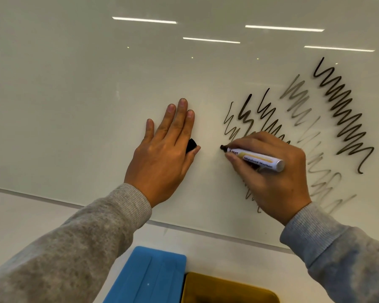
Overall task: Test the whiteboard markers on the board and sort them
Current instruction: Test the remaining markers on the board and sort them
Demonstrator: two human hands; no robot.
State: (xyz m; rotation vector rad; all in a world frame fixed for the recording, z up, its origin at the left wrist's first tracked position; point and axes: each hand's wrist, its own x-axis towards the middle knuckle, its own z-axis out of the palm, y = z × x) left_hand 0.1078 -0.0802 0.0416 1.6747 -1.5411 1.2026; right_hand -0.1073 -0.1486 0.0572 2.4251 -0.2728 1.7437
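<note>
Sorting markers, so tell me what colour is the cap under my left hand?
Black cap, seen in the head view.

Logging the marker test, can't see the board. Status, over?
Right hand grips marker, tip on whiteboard. Left hand flat on board, black cap under thumb. Nothing in the way.
</note>
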